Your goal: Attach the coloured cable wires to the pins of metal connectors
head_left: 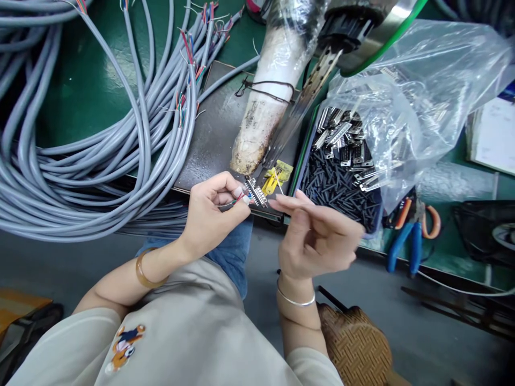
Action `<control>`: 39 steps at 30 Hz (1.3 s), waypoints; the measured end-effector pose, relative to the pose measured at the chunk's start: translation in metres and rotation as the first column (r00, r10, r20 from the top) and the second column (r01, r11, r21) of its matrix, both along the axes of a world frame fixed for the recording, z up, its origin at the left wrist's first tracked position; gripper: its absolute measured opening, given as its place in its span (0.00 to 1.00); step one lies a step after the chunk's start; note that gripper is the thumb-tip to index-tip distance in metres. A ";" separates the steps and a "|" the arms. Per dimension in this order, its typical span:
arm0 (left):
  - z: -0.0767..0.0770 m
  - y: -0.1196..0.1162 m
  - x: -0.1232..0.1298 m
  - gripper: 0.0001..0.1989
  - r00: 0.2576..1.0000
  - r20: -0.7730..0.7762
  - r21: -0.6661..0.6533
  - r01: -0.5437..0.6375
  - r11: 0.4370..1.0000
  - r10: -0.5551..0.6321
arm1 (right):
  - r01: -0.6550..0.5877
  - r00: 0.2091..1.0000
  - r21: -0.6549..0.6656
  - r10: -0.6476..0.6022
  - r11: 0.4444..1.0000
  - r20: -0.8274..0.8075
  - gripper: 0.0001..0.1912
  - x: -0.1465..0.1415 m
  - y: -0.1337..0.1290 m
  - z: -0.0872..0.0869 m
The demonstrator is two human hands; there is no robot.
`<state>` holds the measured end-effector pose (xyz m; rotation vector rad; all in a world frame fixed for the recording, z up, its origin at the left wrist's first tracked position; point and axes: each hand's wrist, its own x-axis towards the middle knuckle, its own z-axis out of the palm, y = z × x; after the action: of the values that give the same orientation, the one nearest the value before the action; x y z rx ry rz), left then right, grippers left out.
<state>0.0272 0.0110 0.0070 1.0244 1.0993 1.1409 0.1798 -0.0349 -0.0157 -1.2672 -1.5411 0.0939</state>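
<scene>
My left hand is closed in a pinch on thin coloured wires at the end of a cable. Just past its fingertips is a metal multi-pin connector, with the wire ends against its pins. Over on the other side, my right hand has its fingers stretched toward the connector's near end, and I see nothing held in it. Whether those fingertips touch the connector I cannot tell. A yellow clip-like holder lies right behind the connector, beneath the tip of a clear tube.
Grey cables with stripped ends cover the left side. A wrapped white duct reaches down over a dark plate. On the right, a tray holds connectors and black sleeves, near a plastic bag and blue-handled pliers.
</scene>
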 end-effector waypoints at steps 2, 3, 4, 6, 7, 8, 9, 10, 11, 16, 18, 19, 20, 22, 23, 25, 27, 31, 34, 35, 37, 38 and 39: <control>0.000 0.001 0.000 0.07 1.000 0.008 0.005 0.005 1.000 -0.005 | -0.004 0.997 0.000 0.004 1.000 0.074 0.16 -0.004 0.001 0.001; 0.000 0.001 0.000 0.07 1.000 0.013 0.004 0.005 1.000 -0.005 | -0.007 0.995 0.011 0.006 1.000 0.099 0.14 -0.006 0.002 0.002; 0.000 0.002 0.000 0.08 1.000 0.016 0.001 0.004 1.000 -0.004 | -0.022 0.992 -0.014 0.023 1.000 0.121 0.12 -0.008 0.003 0.003; 0.001 0.003 0.001 0.08 1.000 0.015 -0.004 -0.003 1.000 0.003 | -0.036 0.992 -0.043 0.041 0.998 0.120 0.10 -0.011 0.005 0.005; 0.002 0.004 0.001 0.08 1.000 0.013 -0.003 -0.007 1.000 0.007 | -0.039 0.994 -0.044 0.043 0.998 0.102 0.10 -0.012 0.006 0.005; 0.003 0.004 0.001 0.08 1.000 0.010 0.001 -0.010 1.000 0.010 | -0.043 0.996 -0.047 0.046 0.998 0.079 0.10 -0.013 0.007 0.005; 0.004 0.005 0.001 0.08 1.000 0.010 0.008 -0.011 1.000 0.011 | -0.049 0.997 -0.052 0.051 0.997 0.052 0.10 -0.013 0.007 0.004; 0.004 0.005 0.001 0.09 1.000 0.011 0.016 -0.011 1.000 0.011 | -0.057 0.998 -0.056 0.058 0.997 0.025 0.10 -0.013 0.008 0.004; 0.005 0.006 0.001 0.09 1.000 0.015 0.025 -0.011 1.000 0.011 | -0.065 0.998 -0.060 0.065 0.996 0.001 0.10 -0.013 0.008 0.004; 0.009 0.006 0.001 0.10 0.999 0.038 0.059 -0.003 0.998 0.000 | -0.070 0.998 -0.053 0.070 0.996 -0.002 0.10 -0.013 0.010 0.008; 0.010 0.007 0.001 0.10 0.999 0.036 0.057 0.005 0.998 -0.007 | -0.057 0.997 -0.051 0.059 0.997 0.049 0.10 -0.013 0.011 0.011; 0.011 0.007 0.001 0.10 0.999 0.035 0.055 0.007 0.998 -0.009 | -0.049 0.996 -0.047 0.053 0.998 0.077 0.10 -0.013 0.011 0.013; 0.011 0.007 0.000 0.10 0.999 0.035 0.051 0.008 0.999 -0.009 | -0.041 0.994 -0.040 0.045 0.998 0.103 0.10 -0.013 0.011 0.014; 0.010 0.008 -0.001 0.10 0.999 0.033 0.035 0.015 0.999 -0.016 | -0.028 0.989 -0.018 0.030 0.999 0.144 0.09 -0.014 0.011 0.015; 0.009 0.008 -0.001 0.10 0.999 0.030 0.028 0.023 0.999 -0.024 | -0.023 0.986 -0.010 0.024 1.000 0.162 0.09 -0.014 0.011 0.015; 0.007 0.009 -0.002 0.10 0.999 0.021 0.016 0.043 0.999 -0.043 | -0.019 0.980 -0.011 0.020 1.000 0.199 0.10 -0.014 0.011 0.013; 0.004 0.009 -0.003 0.10 0.998 0.019 0.008 0.054 0.999 -0.054 | -0.022 0.974 -0.023 0.027 0.999 0.224 0.11 -0.014 0.010 0.012; 0.002 0.007 -0.002 0.09 0.998 0.037 0.002 0.052 0.999 -0.052 | -0.030 0.974 -0.015 0.032 0.999 0.222 0.12 -0.013 0.009 0.012; 0.003 0.006 -0.003 0.09 0.997 0.060 0.009 0.057 0.998 -0.058 | -0.028 0.976 -0.016 0.031 0.999 0.216 0.11 -0.013 0.008 0.013; 0.003 0.005 -0.003 0.09 0.996 0.069 0.006 0.062 0.998 -0.062 | -0.024 0.977 -0.018 0.027 1.000 0.213 0.11 -0.013 0.007 0.013; 0.002 0.004 -0.004 0.09 0.994 0.087 -0.007 0.071 0.997 -0.070 | -0.019 0.980 -0.026 0.024 0.999 0.199 0.10 -0.013 0.006 0.013; 0.002 0.003 -0.005 0.09 0.993 0.095 -0.013 0.072 0.997 -0.071 | -0.020 0.981 -0.032 0.026 0.999 0.190 0.10 -0.013 0.006 0.012; 0.002 0.003 -0.005 0.10 0.992 0.102 -0.014 0.070 0.997 -0.068 | -0.024 0.983 -0.040 0.031 0.999 0.180 0.10 -0.012 0.006 0.012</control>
<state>0.0223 0.0141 0.0087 0.9731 0.9848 1.1135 0.1675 -0.0292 -0.0033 -1.3137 -1.7194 0.0258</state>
